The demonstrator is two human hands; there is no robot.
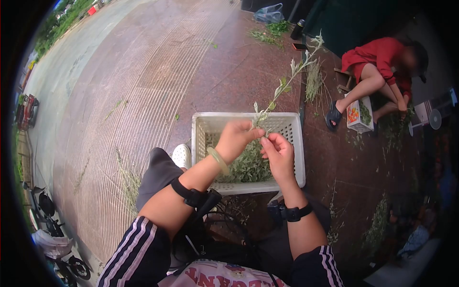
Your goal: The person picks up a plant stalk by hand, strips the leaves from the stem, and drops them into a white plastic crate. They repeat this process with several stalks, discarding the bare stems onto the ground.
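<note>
A long leafy stem [282, 88] with pale grey-green leaves slants up and right from my hands. My left hand [234, 139] is closed on its lower part, fingers pinched together; a bangle circles that wrist. Close beside it, my right hand [281, 155] pinches the stem's lower end between thumb and forefinger. Both hands are above a white plastic crate [195, 158] with slotted walls. Inside the crate lies a heap of plucked green leaves [248, 167], partly hidden by my hands.
Stripped stems [126, 179] lie on the ground to the left, and another bundle [313, 81] lies to the right. A person in red [382, 60] sits at right by a small white basket [359, 115]. A phone [300, 47] and black bottle [297, 29] are farther back.
</note>
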